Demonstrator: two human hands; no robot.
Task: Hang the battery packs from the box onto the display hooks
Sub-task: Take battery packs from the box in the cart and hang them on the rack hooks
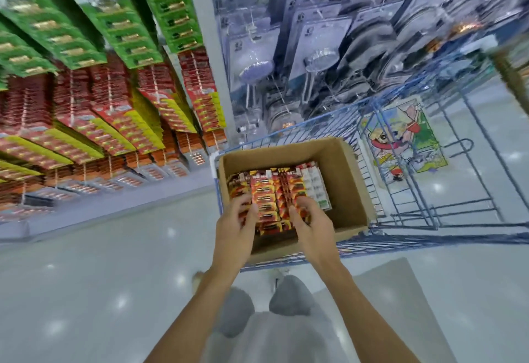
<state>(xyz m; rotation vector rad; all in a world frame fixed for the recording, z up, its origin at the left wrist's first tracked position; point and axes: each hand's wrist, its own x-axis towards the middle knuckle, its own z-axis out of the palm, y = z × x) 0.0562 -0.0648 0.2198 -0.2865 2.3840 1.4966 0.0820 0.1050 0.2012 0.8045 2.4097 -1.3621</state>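
An open cardboard box point(347, 179) sits in a blue wire cart point(406, 214). It holds rows of red and orange battery packs point(267, 195) and some white packs point(316, 185) at the right. My left hand point(236, 229) and my right hand point(310, 221) both reach into the box, one on each side of a stack of red packs, fingers curled against it. The display hooks point(108, 122) at the left carry hanging red, yellow and green battery packs.
A white upright post point(211, 56) divides the battery display from clear blister packs of shower heads point(315, 56) behind the cart. A cartoon poster point(400, 139) shows through the cart's wire. Glossy white floor point(100, 276) lies below the shelves.
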